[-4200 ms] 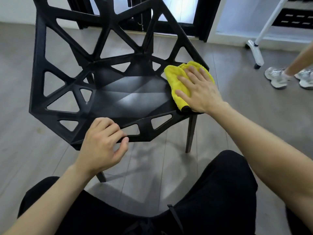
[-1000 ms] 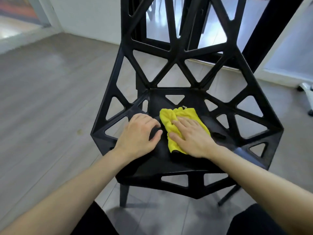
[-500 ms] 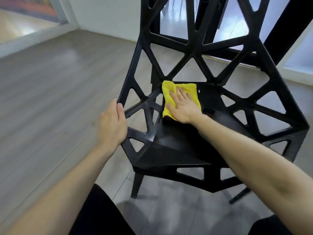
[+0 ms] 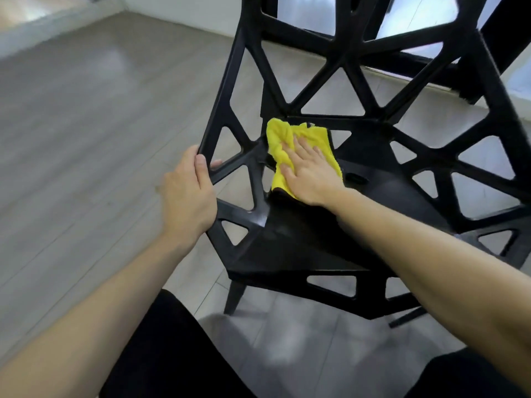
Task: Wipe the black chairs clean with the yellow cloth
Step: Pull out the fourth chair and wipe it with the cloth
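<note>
Now wiping seat's back-left corner: right hand (image 4: 309, 175) flat, pressing cloth (image 4: 283, 140); left hand (image 4: 188, 193) grips chair (image 4: 316, 242) frame; struts likely next.

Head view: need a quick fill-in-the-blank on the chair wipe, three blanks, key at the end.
1. The right hand presses a cloth whose colour is ____.
2. The left hand grips the chair at its ____ side frame.
3. The cloth lies at the ____ of the seat, where it meets the backrest.

Missing words: yellow; left; back
</note>
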